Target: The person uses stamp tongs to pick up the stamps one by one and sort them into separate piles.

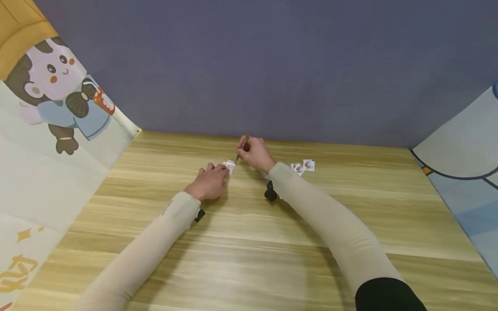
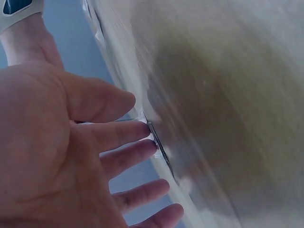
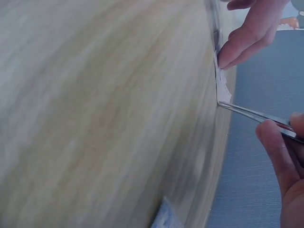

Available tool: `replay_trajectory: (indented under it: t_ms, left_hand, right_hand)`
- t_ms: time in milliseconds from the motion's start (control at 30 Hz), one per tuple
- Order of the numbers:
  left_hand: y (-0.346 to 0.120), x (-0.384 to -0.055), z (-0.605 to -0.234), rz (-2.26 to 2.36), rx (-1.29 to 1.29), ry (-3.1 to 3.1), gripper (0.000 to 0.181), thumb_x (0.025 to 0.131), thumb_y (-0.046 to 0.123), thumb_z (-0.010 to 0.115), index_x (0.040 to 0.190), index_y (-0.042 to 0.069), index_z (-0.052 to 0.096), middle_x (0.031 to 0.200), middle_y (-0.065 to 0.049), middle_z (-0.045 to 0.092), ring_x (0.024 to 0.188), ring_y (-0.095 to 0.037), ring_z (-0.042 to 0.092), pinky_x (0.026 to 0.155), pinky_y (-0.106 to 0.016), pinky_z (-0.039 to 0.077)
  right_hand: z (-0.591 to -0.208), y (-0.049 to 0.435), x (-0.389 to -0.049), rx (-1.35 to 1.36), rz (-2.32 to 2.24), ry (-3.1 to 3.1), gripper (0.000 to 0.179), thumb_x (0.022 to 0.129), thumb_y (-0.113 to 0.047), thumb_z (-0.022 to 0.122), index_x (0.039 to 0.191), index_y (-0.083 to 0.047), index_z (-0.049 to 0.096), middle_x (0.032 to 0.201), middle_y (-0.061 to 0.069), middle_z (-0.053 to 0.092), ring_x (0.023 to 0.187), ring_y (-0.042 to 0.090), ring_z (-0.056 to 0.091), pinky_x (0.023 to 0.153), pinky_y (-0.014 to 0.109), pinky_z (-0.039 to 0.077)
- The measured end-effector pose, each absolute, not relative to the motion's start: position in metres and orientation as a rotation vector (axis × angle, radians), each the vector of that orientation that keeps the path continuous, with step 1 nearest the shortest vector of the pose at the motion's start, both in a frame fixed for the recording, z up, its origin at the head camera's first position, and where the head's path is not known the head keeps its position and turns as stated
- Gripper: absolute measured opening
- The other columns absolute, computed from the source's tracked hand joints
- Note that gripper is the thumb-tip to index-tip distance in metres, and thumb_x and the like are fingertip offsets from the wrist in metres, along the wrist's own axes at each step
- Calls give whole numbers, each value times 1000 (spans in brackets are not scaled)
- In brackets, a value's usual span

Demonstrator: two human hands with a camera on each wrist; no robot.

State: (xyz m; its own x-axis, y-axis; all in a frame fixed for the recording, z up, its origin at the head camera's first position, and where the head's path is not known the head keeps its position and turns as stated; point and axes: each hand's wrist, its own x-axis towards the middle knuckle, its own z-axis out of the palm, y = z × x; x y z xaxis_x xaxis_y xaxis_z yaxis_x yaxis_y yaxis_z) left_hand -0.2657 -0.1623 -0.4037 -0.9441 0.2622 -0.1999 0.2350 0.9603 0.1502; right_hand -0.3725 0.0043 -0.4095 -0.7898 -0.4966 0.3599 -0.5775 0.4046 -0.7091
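My right hand pinches a pair of metal tweezers between thumb and fingers. Their tips meet the edge of a small white paper piece, seen edge-on in the right wrist view. From the other side my left hand rests its fingertips on that paper, pressing it to the table. In the left wrist view the left fingers are fairly straight and spread, with a thin dark edge beside their tips; I cannot tell what it is.
Small white printed cards lie right of my right hand. Another piece is partly hidden by the right wrist; a pale blue-white corner pokes into the right wrist view. The wood-grain table ends at a grey-blue wall.
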Motion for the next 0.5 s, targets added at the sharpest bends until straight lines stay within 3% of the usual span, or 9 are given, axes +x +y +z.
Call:
replay_trajectory:
  t_ms: [500]
  left_hand:
    - [-163,-259,-407,152,396,2896,53,97,20,47,147,8,34,149,-9,31,127,-32,30,96,-52,29]
  right_hand:
    - [-420,17,-359,974,1429,-2516,7,87,-6,68,84,-11,64,76,1,63,66,16,60,59,28,50]
